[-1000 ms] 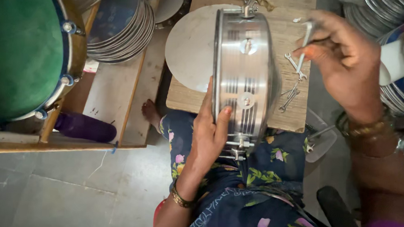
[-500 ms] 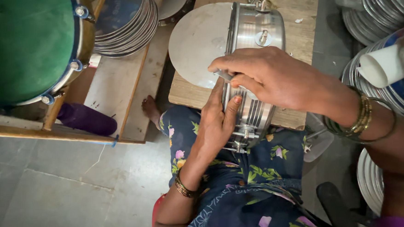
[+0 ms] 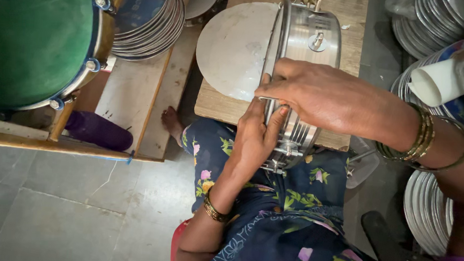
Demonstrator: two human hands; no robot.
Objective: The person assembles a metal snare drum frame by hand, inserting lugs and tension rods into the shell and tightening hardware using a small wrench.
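Clearly a fitting step: the steel drum shell (image 3: 298, 70) stands on edge on the table (image 3: 354, 15), beside the round plate (image 3: 231, 51). Left hand (image 3: 252, 142) braces the shell's near rim, fingers flat. Right hand (image 3: 318, 95) pinches a thin metal rod (image 3: 268, 99) against the rim. Seating it likely needs careful alignment. Its far end is hidden.

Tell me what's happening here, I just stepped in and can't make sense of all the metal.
A seated person works on a shiny metal drum shell standing on its edge on a small wooden table. The left hand steadies its rim from below, while the right hand presses a thin metal tool against the rim. A green-headed drum stands to one side, and stacks of metal discs lie around.
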